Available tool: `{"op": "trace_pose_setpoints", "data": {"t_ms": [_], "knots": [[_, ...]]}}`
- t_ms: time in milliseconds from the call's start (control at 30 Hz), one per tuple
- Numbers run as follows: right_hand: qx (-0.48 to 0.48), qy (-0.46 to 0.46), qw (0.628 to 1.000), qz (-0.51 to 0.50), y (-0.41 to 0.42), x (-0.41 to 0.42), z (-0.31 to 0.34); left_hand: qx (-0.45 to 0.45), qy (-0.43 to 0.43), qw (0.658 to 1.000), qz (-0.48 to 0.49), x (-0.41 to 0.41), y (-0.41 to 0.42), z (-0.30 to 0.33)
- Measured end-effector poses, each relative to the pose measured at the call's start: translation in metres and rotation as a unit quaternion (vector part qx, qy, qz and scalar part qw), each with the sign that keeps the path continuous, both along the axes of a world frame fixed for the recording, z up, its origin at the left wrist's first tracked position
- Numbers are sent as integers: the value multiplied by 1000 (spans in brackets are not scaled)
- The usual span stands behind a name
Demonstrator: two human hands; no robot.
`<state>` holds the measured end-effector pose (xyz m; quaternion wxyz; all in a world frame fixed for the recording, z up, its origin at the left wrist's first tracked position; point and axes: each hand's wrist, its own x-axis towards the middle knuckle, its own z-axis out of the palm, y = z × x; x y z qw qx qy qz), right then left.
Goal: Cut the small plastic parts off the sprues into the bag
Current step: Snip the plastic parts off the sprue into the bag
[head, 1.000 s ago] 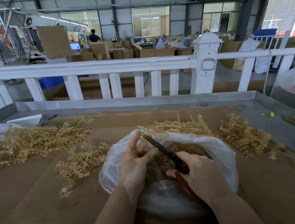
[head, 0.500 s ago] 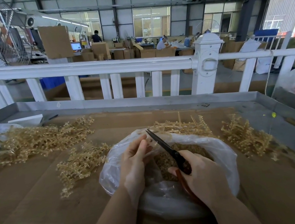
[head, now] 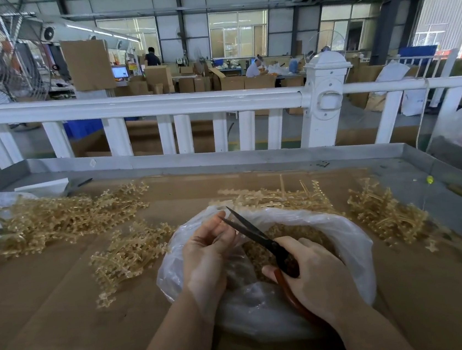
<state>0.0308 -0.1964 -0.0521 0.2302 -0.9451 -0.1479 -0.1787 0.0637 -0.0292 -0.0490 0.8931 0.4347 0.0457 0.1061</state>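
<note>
A: Lower centre of the frame: the right hand (head: 319,274) grips red-handled scissors (head: 260,237), blades nearly closed, tips pointing up-left and touching the fingertips of the left hand (head: 207,252).

B: And the left?

A: Its fingers are curled, pinching something small at the blades. Whether that is a sprue piece cannot be told; it is hidden behind the fingers.

B: The risk?

A: A nicked finger, in my judgement, since the tips sit right against the skin. A part could also spring off past the bag (head: 342,231) if the cut drifts from over its mouth.

B: Where is the bag?

A: Directly under both hands, mouth open, cut parts (head: 293,231) heaped inside.

B: Further out?

A: 4 heaps of tan sprues on the cardboard-covered table (head: 52,310): the near pile (head: 129,255) just left of the bag, a big pile (head: 64,216) at mid-left, 1 behind the bag (head: 281,195), 1 at right (head: 386,211). Nothing blocks the hands, though the loose bag rim stands close to the blades and could be snipped.

B: Beyond that?

A: A white railing (head: 158,105) across the middle, with cartons and workers in the hall at the top.
</note>
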Motion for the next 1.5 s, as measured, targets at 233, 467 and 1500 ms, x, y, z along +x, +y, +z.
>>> {"op": "trace_pose_setpoints", "data": {"t_ms": [233, 467, 1500], "knots": [[-17, 7, 1000, 0, 0, 1, -2, -40, 3, 999, -4, 1, 2, 1], [-21, -4, 1000, 4, 0, 0, 1, 29, 6, 999, 24, 3, 1, -3], [-52, -83, 995, -29, 15, -4, 3, -34, 38, 998, 24, -1, -1, 3]]}}
